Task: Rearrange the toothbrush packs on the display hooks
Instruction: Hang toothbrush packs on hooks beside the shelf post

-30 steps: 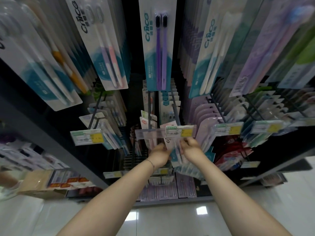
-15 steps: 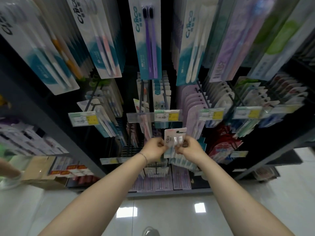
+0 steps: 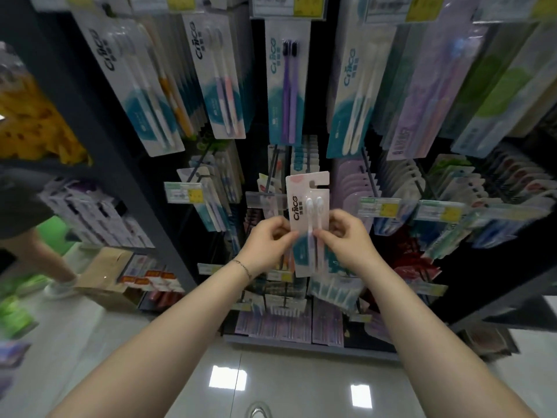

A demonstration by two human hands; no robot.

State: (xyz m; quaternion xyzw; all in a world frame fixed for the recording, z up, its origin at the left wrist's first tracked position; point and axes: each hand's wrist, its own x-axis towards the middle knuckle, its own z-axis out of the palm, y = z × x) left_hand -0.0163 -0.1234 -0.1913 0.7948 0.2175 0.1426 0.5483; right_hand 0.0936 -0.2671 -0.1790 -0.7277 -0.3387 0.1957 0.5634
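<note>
A pale pink toothbrush pack (image 3: 304,206) with two white brushes is off its hook and upright in front of the display. My left hand (image 3: 266,242) pinches its left edge and my right hand (image 3: 346,239) pinches its right edge, both near the middle of the pack. Its hang slot at the top is free of any hook. Behind it a display hook with a clear price holder (image 3: 265,200) juts out, with more packs hanging on it. Rows of long toothbrush packs (image 3: 287,82) hang on hooks above.
Yellow price tags (image 3: 381,208) stick out on hook ends left and right of the hands. A dark shelf upright (image 3: 99,122) runs along the left. A cardboard box (image 3: 105,276) sits on the floor at left, beside another person's leg (image 3: 45,260).
Both hands drew the pink pack off the hook behind the price holder and brought it up and toward me. The view shifted right and upward along the display.
</note>
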